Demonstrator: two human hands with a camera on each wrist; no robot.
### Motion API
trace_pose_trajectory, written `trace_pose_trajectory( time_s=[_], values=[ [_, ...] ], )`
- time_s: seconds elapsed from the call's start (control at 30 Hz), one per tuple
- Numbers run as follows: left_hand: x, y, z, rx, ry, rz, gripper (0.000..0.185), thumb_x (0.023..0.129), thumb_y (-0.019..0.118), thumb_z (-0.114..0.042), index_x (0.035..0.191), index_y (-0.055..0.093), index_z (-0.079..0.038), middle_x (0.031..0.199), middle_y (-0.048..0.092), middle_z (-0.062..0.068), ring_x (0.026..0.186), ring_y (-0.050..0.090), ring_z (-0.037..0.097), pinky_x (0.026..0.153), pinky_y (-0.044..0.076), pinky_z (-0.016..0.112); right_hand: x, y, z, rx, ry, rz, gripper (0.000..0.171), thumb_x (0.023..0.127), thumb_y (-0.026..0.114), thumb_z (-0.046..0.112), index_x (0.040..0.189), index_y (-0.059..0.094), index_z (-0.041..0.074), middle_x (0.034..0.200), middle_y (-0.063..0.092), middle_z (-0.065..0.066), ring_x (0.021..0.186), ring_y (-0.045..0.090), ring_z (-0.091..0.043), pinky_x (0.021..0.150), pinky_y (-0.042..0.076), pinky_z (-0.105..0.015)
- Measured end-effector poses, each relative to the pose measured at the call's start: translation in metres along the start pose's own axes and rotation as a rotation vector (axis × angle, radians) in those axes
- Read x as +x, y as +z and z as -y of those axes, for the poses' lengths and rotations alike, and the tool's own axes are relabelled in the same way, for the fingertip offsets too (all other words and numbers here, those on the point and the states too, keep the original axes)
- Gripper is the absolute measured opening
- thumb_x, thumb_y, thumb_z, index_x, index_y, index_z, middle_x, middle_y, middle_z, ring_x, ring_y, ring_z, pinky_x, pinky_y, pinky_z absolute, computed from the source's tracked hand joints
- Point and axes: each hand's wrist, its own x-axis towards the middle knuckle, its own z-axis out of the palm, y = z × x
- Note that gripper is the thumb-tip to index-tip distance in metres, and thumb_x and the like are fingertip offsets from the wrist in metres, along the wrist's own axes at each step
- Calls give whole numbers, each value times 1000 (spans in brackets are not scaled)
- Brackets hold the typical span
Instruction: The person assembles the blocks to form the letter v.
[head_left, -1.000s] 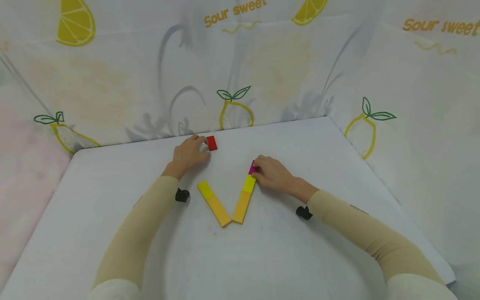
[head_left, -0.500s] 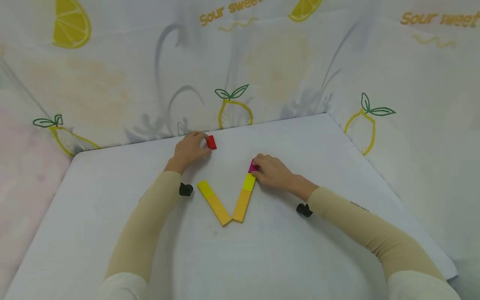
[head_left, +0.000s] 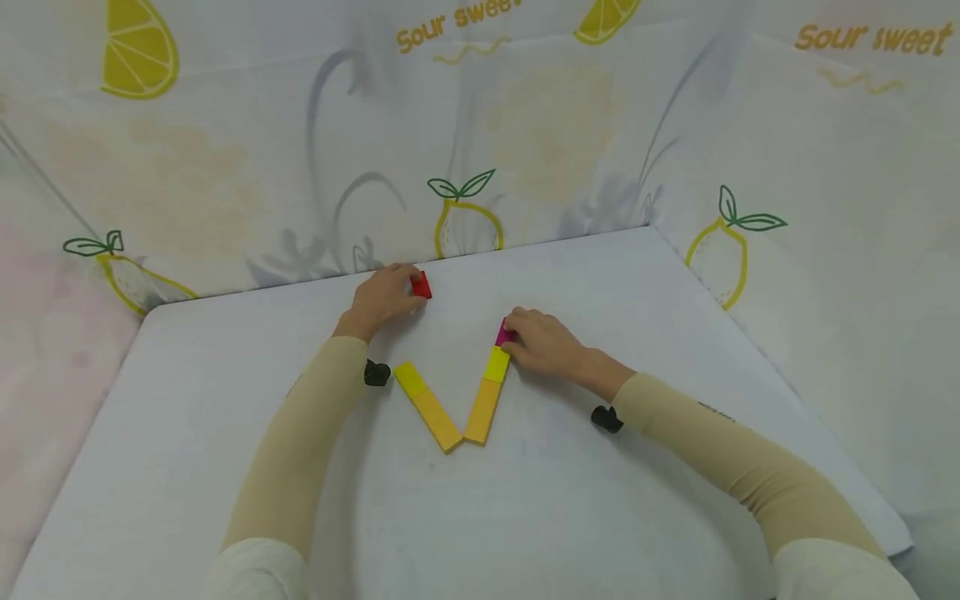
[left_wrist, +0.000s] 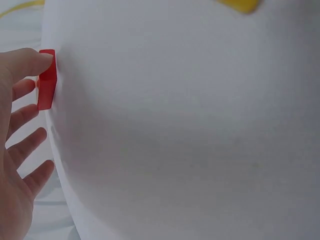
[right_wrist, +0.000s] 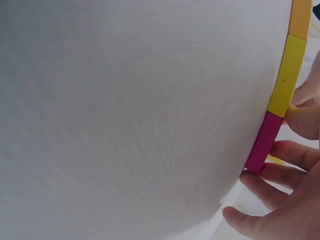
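Near the back edge of the table, my left hand [head_left: 386, 296] pinches a small red block [head_left: 422, 286] between thumb and forefinger. In the left wrist view the thumb lies on the red block [left_wrist: 47, 92], and the other fingers spread loosely. My right hand [head_left: 549, 346] holds a magenta block [head_left: 503, 335] at the top of the right row; its fingers partly cover it. In the right wrist view the magenta block [right_wrist: 264, 142] meets the end of a yellow block [right_wrist: 287, 75]. Below it in the head view come that yellow block [head_left: 497, 364] and an orange block [head_left: 483, 411].
A second slanting row, a yellow block [head_left: 410, 379] above an orange block [head_left: 438, 421], meets the right row at the bottom in a V. The white tabletop [head_left: 480, 517] ends at a lemon-print cloth [head_left: 247, 167] behind. A black wrist camera [head_left: 377, 373] hangs at the left wrist.
My left hand has moved slightly right, and its thumb and forefinger have closed on the red block. The right hand stays at the magenta block. The head view has shifted a little.
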Motion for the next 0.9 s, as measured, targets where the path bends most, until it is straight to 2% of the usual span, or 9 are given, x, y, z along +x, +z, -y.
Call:
trace_pose_trajectory(
  time_s=[0.23,0.5,0.9],
  values=[
    [5,-2,-1,27,-10,27,42,84,58,-37,121,48,-19,128,51,6,107,48,26,91,44,49,0,-1,0,6,3,0,24,90,56,28,108,58,12,96,55,3,81,48,-15,71,41,-26],
    [11,2,1,26,-17,57,35,84,61,-35,113,49,-20,116,56,4,98,50,24,88,45,44,-2,-2,2,5,15,10,22,90,56,28,106,58,12,95,55,3,80,48,-15,71,42,-26],
    [8,-3,-4,11,-24,42,29,83,66,-37,104,54,-22,102,60,0,88,51,22,78,44,37,-1,0,0,22,6,7,23,90,56,28,107,58,12,94,54,3,80,48,-15,71,41,-26]
  ],
)
